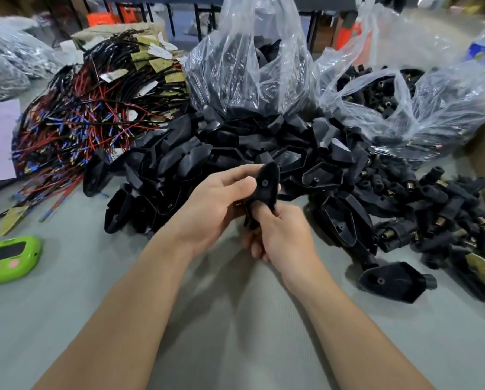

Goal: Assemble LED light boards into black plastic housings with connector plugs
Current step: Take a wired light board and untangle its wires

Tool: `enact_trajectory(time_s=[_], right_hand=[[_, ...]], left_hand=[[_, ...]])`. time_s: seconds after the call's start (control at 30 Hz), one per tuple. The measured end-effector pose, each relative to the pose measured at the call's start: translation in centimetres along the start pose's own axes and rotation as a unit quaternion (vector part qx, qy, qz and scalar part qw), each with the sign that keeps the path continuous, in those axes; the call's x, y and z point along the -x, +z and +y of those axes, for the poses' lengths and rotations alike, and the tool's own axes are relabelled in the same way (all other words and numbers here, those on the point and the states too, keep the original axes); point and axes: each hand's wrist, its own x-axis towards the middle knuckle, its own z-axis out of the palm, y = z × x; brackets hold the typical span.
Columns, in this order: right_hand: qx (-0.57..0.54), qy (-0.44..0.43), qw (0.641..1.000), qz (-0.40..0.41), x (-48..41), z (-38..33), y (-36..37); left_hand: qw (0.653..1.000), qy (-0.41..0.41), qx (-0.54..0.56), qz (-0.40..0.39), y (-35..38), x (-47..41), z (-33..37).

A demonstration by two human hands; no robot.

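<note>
One housing (pixel 265 187) gripped at mid-frame, boards (pixel 94 114) away to the upper left

Both hands grasp the same piece. The left hand (pixel 216 204) curls round its upper half, thumb laid along the near edge and fingers behind. The right hand (pixel 280 235) pinches the lower half, one digit pressed on the back, the others folded under where the neck should be. The neck itself is hidden, so I cannot tell whether a plug is already seated there.

The housing stands almost upright in the frame. Its long axis runs from the right hand's grip up to a pointed tip that leans slightly right. Its closed back faces the camera: matt black moulded plastic, shield-shaped, with one small round hole near the middle. The open side faces away, so whether a board sits inside cannot be seen.

By my reading, the next reach depends on which part is missing. The boards lie well apart at the upper left, nearer the left hand: thin yellowish plates on a springy tangle of red and black wires with blue-sleeved ends. The plugs (pixel 432 209) lie at the right edge, nearer the right hand: stubby black cylinders with brass inserts, loose and likely to roll.

Just behind the hands, a heap (pixel 235 153) of empty housings spills from a crinkly clear bag (pixel 249 80). A second bag (pixel 390 94) holds more plugs. One housing with a neck fitting (pixel 390 280) lies alone at the lower right on the grey surface (pixel 235 333), and a glossy green gadget (pixel 10 260) sits at the lower left
</note>
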Motion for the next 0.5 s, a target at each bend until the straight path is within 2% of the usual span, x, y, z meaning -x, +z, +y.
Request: enact_trajectory(time_s=[0.03,0.07,0.1,0.17,0.23,0.27,0.33,0.43,0.5], right_hand=[[0.013,0.004,1.0,0.005,-0.2,0.0,0.1],[0.026,0.008,1.0,0.01,-0.4,0.0,0.1],[0.036,0.012,0.999,0.012,-0.4,0.0,0.2],[0.054,0.022,0.998,0.015,-0.5,0.0,0.3],[0.071,0.035,0.997,0.009,-0.5,-0.2,0.3],[0.07,0.042,0.997,0.003,-0.6,-0.3,0.2],[0.054,0.056,0.997,-0.006,-1.0,-0.4,0.0],[0.014,0.066,0.998,-0.007,-1.2,-0.1,0.1],[-0.02,0.067,0.998,-0.002,-1.1,0.2,0.3]], left_hand=[[0.997,0.037,-0.052,0.033,-0.6,0.0,0.6],[0.984,0.084,-0.119,0.098,-1.4,-0.1,1.3],[0.955,0.13,-0.187,0.192,-2.4,-0.2,2.1],[0.848,0.189,-0.316,0.381,-5.6,-0.4,4.1],[0.742,0.154,-0.439,0.483,-10.2,-1.0,5.8],[0.706,0.113,-0.489,0.499,-12.7,-1.6,6.4],[0.668,0.045,-0.534,0.516,-17.0,-2.9,7.5],[0.646,0.019,-0.568,0.509,-20.7,-4.9,8.8],[0.651,0.018,-0.581,0.488,-21.8,-6.6,9.3]])
